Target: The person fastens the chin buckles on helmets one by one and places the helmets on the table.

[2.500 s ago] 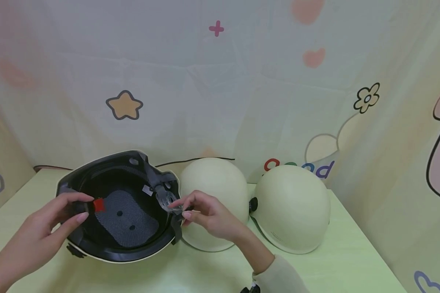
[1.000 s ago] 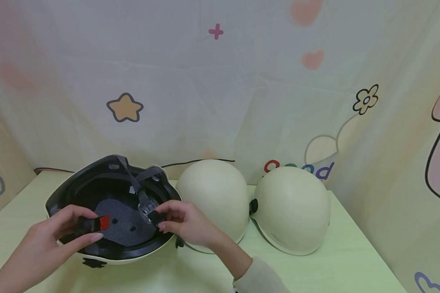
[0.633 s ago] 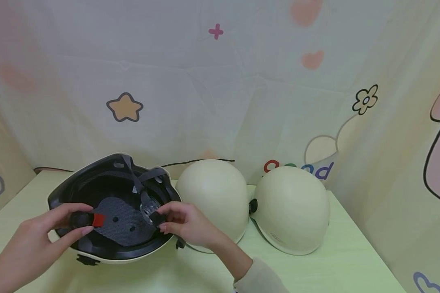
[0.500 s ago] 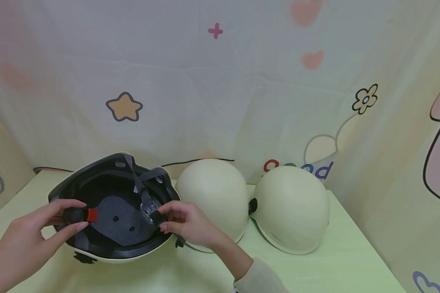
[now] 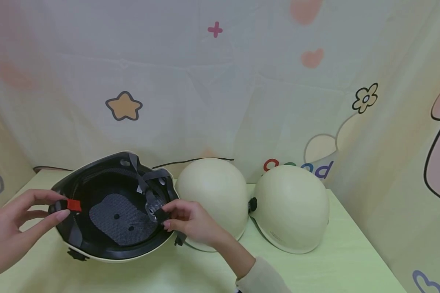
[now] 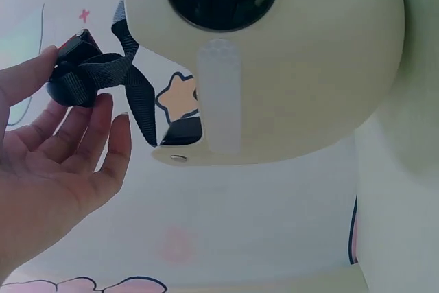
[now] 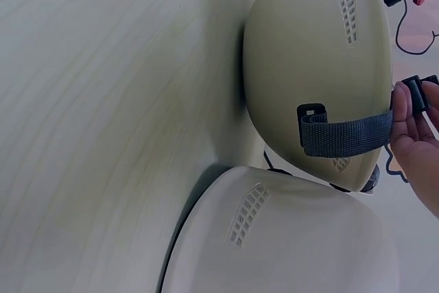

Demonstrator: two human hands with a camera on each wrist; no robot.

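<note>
A cream helmet [image 5: 113,255] lies on its shell with its black padded inside towards me. At its left rim, my left hand [image 5: 12,228] pinches a black buckle with a red end [image 5: 74,205] between thumb and fingers. Behind that buckle, dark straps [image 6: 140,108] lead to the helmet in the left wrist view. My right hand [image 5: 196,221] pinches a black buckle piece [image 5: 161,215] at the right rim, beside a clear plastic part [image 5: 153,205]. In the right wrist view, a wide grey strap [image 7: 346,135] runs from a clip on the shell to that hand.
Two more cream helmets, the middle one [image 5: 214,191] and the right one [image 5: 293,207], sit dome up on the pale green table [image 5: 355,260]. A black knob [image 5: 253,204] shows between them. Behind hangs a printed cloth [image 5: 190,101], with a thin black cord along its foot.
My left hand has carried the red-ended buckle left and slightly up, away from the right hand. The right hand keeps its pinch and has shifted slightly right. The helmet has tilted a little.
</note>
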